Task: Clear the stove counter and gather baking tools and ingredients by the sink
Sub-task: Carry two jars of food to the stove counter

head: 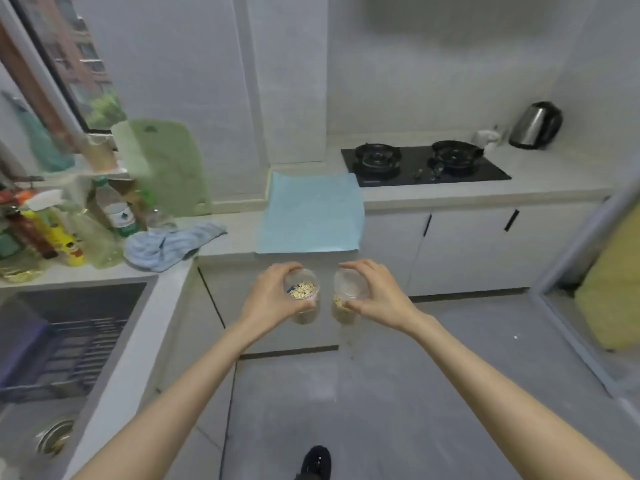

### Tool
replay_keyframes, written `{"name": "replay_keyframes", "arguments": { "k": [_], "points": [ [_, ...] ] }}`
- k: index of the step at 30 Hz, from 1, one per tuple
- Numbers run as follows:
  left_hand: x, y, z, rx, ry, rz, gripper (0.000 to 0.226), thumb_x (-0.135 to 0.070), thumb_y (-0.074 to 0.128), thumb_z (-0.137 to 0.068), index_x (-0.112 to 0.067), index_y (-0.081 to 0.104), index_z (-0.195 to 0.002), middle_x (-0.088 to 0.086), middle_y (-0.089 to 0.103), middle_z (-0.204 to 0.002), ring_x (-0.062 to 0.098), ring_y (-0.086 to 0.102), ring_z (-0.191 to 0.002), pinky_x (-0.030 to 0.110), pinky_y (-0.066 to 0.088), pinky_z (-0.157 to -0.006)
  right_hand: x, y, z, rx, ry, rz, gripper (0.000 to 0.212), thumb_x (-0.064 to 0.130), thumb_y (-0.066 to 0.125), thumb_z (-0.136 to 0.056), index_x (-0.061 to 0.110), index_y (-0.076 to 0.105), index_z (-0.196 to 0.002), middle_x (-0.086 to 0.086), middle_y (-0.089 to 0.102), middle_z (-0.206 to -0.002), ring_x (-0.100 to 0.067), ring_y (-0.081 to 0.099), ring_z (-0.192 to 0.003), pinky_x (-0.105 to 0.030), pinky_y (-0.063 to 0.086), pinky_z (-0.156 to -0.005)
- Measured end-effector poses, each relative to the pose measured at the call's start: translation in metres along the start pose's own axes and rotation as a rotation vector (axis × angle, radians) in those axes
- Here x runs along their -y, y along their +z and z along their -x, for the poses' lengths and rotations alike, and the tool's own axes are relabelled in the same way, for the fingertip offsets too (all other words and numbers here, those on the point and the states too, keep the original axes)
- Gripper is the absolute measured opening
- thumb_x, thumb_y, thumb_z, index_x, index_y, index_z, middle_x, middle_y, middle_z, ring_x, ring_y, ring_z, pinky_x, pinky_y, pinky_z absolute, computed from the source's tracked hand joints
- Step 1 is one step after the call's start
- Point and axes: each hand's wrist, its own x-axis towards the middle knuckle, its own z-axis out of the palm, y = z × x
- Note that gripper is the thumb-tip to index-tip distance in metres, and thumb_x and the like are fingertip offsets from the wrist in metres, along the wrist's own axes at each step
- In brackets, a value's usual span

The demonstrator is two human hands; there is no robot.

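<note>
- Clear plastic jar (302,295) with pale grains inside, gripped from above by left hand (273,296); fingers (287,268) curled over rim.
- Second clear jar (348,296), lid on, grains low inside, gripped from above by right hand (379,296); fingers (356,266) wrapped around lid.
- Both jars side by side, just apart, held in air above floor (398,393), in front of cabinet below tabletop (235,233).
- Blue mat (311,213) lying flat on tabletop beyond jars, at corner next to stove (422,164).
- Kettle (536,125) at far right of stove, small white item beside it, too blurred to name.
- Striped blue cloth (169,244) crumpled on tabletop left of mat, near bottles (59,233).
- Green board (166,161) leaning upright on wall behind bottles.
- Sink (69,341) at left, dark rack inside, well apart from jars.
- Dark shoe (316,462) at bottom edge on floor.
</note>
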Motion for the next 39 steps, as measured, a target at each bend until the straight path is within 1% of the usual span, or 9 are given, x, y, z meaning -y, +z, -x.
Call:
{"name": "replay_keyframes", "arguments": {
  "k": [5,10,16,18,22,27,32,37,39],
  "points": [
    [-0.032,0.035,-0.113,0.118,0.156,0.024,0.066,-0.035,0.082,-0.064,-0.022,0.057,-0.123,-0.004,0.06,-0.121,0.014,0.055,-0.109,0.026,0.045,-0.09,-0.057,-0.045,-0.046,-0.123,0.159,0.031,0.063,0.027,0.069,-0.078,0.024,0.045,-0.137,0.005,0.046,-0.134,-0.016,0.037,-0.127,-0.02,0.027,-0.1],
    [-0.07,0.071,-0.212,0.247,0.31,0.049,0.07,-0.039,0.082,-0.063,-0.023,0.055,-0.126,-0.004,0.058,-0.124,0.014,0.054,-0.11,0.026,0.045,-0.091,-0.106,-0.095,-0.081,-0.236,0.312,0.066,0.064,0.024,0.069,-0.079,0.025,0.043,-0.138,0.006,0.045,-0.135,-0.015,0.035,-0.129,-0.02,0.027,-0.101],
    [-0.123,0.119,-0.299,0.35,0.451,0.094,0.073,-0.041,0.083,-0.062,-0.024,0.054,-0.127,-0.007,0.057,-0.127,0.011,0.053,-0.113,0.025,0.044,-0.093,-0.161,-0.145,-0.101,-0.358,0.443,0.116,0.064,0.026,0.07,-0.078,0.027,0.044,-0.137,0.007,0.046,-0.136,-0.014,0.036,-0.128,-0.021,0.027,-0.101],
    [-0.141,0.136,-0.323,0.379,0.487,0.106,0.072,-0.04,0.083,-0.063,-0.025,0.054,-0.126,-0.006,0.057,-0.126,0.013,0.054,-0.112,0.028,0.045,-0.093,-0.181,-0.16,-0.106,-0.381,0.476,0.133,0.065,0.026,0.07,-0.078,0.027,0.044,-0.137,0.007,0.046,-0.136,-0.015,0.035,-0.129,-0.02,0.026,-0.101],
    [-0.175,0.174,-0.366,0.401,0.528,0.108,0.073,-0.041,0.084,-0.06,-0.026,0.055,-0.126,-0.006,0.058,-0.125,0.014,0.054,-0.113,0.033,0.046,-0.095,-0.224,-0.191,-0.117,-0.421,0.526,0.167,0.066,0.027,0.071,-0.078,0.027,0.044,-0.137,0.005,0.046,-0.138,-0.016,0.037,-0.128,-0.021,0.027,-0.1],
    [-0.227,0.235,-0.425,0.407,0.544,0.123,0.071,-0.04,0.085,-0.059,-0.027,0.056,-0.124,-0.008,0.058,-0.122,0.011,0.054,-0.108,0.02,0.04,-0.084,-0.301,-0.239,-0.135,-0.445,0.561,0.167,0.066,0.024,0.071,-0.078,0.026,0.043,-0.138,0.004,0.045,-0.139,-0.017,0.036,-0.13,-0.021,0.026,-0.101],
    [-0.287,0.295,-0.485,0.415,0.555,0.118,0.072,-0.045,0.084,-0.057,-0.027,0.057,-0.122,-0.009,0.06,-0.119,0.012,0.055,-0.106,0.03,0.047,-0.091,-0.381,-0.301,-0.155,-0.435,0.571,0.159,0.067,0.023,0.071,-0.078,0.026,0.043,-0.138,0.004,0.045,-0.139,-0.017,0.037,-0.13,-0.021,0.025,-0.102],
    [-0.344,0.342,-0.538,0.407,0.55,0.142,0.073,-0.042,0.086,-0.058,-0.026,0.056,-0.123,-0.01,0.058,-0.113,0.011,0.055,-0.103,0.023,0.043,-0.086,-0.451,-0.362,-0.175,-0.449,0.567,0.16,0.067,0.02,0.072,-0.077,0.026,0.044,-0.138,0.004,0.046,-0.138,-0.017,0.038,-0.129,-0.019,0.024,-0.1],
    [-0.36,0.358,-0.559,0.411,0.546,0.142,0.074,-0.044,0.086,-0.057,-0.027,0.056,-0.123,-0.01,0.058,-0.114,0.012,0.056,-0.103,0.025,0.044,-0.088,-0.473,-0.381,-0.183,-0.451,0.568,0.155,0.068,0.02,0.072,-0.077,0.027,0.043,-0.138,0.004,0.045,-0.139,-0.017,0.037,-0.129,-0.019,0.024,-0.1]
  ]
}}
